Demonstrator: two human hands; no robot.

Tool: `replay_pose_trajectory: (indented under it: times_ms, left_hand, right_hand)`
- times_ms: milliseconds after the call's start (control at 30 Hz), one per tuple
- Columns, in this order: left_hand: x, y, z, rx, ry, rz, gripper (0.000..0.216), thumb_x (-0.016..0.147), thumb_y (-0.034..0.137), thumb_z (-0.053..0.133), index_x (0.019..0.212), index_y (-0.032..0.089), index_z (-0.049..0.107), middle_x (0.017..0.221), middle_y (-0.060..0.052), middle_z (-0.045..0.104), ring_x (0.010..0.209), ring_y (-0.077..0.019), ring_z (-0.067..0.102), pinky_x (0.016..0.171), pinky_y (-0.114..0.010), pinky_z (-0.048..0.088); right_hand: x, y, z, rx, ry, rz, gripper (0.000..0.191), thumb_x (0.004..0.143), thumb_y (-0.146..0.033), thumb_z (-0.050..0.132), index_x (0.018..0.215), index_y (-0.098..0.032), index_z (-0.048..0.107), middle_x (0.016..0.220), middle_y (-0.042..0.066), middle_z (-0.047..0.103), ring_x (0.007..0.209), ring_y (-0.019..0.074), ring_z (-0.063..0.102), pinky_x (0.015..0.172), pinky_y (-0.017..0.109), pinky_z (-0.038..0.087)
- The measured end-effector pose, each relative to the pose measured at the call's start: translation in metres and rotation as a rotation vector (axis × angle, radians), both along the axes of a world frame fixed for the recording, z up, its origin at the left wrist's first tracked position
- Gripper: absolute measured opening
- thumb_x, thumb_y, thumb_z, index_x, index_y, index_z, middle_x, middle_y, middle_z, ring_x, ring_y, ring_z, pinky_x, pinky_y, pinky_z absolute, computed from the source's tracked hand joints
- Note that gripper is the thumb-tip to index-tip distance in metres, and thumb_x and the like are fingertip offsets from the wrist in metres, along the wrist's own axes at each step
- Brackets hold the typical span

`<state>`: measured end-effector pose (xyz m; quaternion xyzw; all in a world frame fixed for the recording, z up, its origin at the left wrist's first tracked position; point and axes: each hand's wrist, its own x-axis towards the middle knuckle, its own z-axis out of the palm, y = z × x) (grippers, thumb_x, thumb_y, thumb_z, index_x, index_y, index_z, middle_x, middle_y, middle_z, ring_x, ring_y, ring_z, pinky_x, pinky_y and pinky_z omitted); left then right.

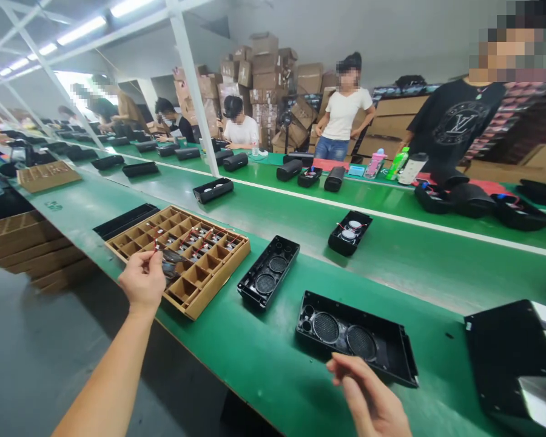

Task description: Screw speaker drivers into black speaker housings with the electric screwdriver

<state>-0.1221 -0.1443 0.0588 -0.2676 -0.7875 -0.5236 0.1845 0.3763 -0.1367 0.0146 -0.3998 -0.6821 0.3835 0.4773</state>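
Note:
My left hand point(143, 279) hovers over the near corner of a cardboard divider tray point(209, 285), fingers pinched on a small dark part with a red wire point(166, 262). Several tray cells hold similar wired parts. My right hand point(368, 397) floats low at the near edge with loosely curled fingers, nothing visible in them, just in front of a black speaker shell point(355, 337) with two round grilles. A second black speaker shell point(268, 271) lies between the tray and that one.
A long green bench point(255, 364) with a white stripe carries more black housings point(349, 232). A black box point(509, 358) sits at the right. Stacked cardboard trays point(22, 243) are at the left. Several people work or stand along the far side, with cartons point(264, 67) behind.

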Motion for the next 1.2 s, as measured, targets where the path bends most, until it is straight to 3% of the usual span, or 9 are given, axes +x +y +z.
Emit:
replay_pose_trajectory:
  times_ms: [200,367,467,600,700,767,967,1067,1200]
  left_hand:
    - [0.042,-0.013,0.039,0.332,0.035,-0.161,0.030,0.101,0.045,0.077,0.097,0.016,0.068,0.087,0.002,0.068,0.075,-0.0128,0.065,0.074,-0.031,0.059]
    - [0.142,-0.032,0.045,0.456,-0.177,-0.472,0.050,0.079,0.064,0.091,0.089,0.022,0.066,0.089,0.002,0.070,0.077,-0.0153,0.069,0.079,-0.035,0.063]
    - [0.202,-0.041,0.032,0.375,-0.431,-0.676,0.049,0.078,0.066,0.092,0.084,0.025,0.067,0.087,0.001,0.072,0.081,-0.0179,0.074,0.077,-0.035,0.067]
    - [0.251,-0.037,0.000,0.267,-0.671,-0.832,0.052,0.080,0.069,0.089,0.082,0.023,0.066,0.083,0.001,0.073,0.073,-0.0156,0.074,0.070,-0.031,0.067]
    - [0.272,-0.027,-0.031,0.216,-0.739,-0.887,0.049,0.086,0.065,0.087,0.088,0.021,0.067,0.085,0.000,0.075,0.073,-0.0144,0.074,0.069,-0.029,0.066]
    - [0.281,-0.022,-0.050,0.179,-0.737,-0.929,0.045,0.092,0.060,0.083,0.092,0.018,0.067,0.086,0.000,0.074,0.073,-0.0136,0.072,0.069,-0.029,0.064]
    - [0.285,-0.022,-0.072,0.025,-0.586,-1.092,0.041,0.100,0.059,0.075,0.093,0.018,0.074,0.102,-0.005,0.075,0.094,-0.0179,0.074,0.085,-0.035,0.065]
    - [0.280,-0.038,-0.076,-0.104,-0.483,-1.171,0.046,0.102,0.064,0.068,0.121,0.024,0.080,0.137,-0.014,0.073,0.130,-0.0282,0.071,0.106,-0.041,0.063]
    - [0.278,-0.073,-0.088,-0.287,-0.335,-1.243,0.066,0.102,0.059,0.070,0.161,0.031,0.058,0.162,-0.015,0.062,0.151,-0.0342,0.060,0.121,-0.048,0.056]
  right_hand:
    - [-0.069,0.007,0.030,0.200,0.033,0.425,0.037,0.115,-0.038,0.055,0.152,-0.038,0.058,0.120,0.003,0.079,0.102,0.0171,0.075,0.083,0.025,0.064]
    - [-0.099,0.013,0.043,0.204,-0.002,0.522,0.067,0.108,-0.050,0.070,0.166,-0.034,0.042,0.163,0.014,0.057,0.149,0.0293,0.057,0.108,0.043,0.063]
    - [-0.094,0.012,0.040,0.134,0.041,0.578,0.085,0.099,-0.056,0.080,0.169,-0.030,0.038,0.174,0.019,0.041,0.161,0.0343,0.043,0.109,0.046,0.063]
    - [-0.072,-0.003,0.025,0.031,0.107,0.585,0.089,0.094,-0.056,0.086,0.166,-0.029,0.041,0.162,0.016,0.054,0.148,0.0320,0.057,0.119,0.051,0.057]
    - [-0.059,-0.017,0.007,-0.079,0.069,0.492,0.097,0.092,-0.049,0.086,0.169,-0.025,0.031,0.160,0.019,0.051,0.148,0.0336,0.055,0.126,0.057,0.049]
    - [-0.055,-0.021,-0.005,-0.129,0.025,0.408,0.103,0.086,-0.045,0.090,0.167,-0.020,0.031,0.158,0.022,0.048,0.150,0.0363,0.052,0.127,0.059,0.048]
    - [-0.050,-0.016,-0.031,-0.179,0.083,0.211,0.060,0.094,-0.036,0.071,0.149,-0.022,0.051,0.133,0.014,0.061,0.121,0.0288,0.065,0.115,0.050,0.055]
    - [-0.044,-0.019,-0.040,-0.208,0.146,0.214,0.058,0.096,-0.046,0.068,0.147,-0.023,0.054,0.125,0.011,0.063,0.110,0.0269,0.066,0.106,0.047,0.059]
    - [-0.043,-0.027,-0.050,-0.255,0.235,0.236,0.063,0.096,-0.062,0.065,0.145,-0.024,0.054,0.124,0.011,0.062,0.108,0.0274,0.067,0.102,0.046,0.060]
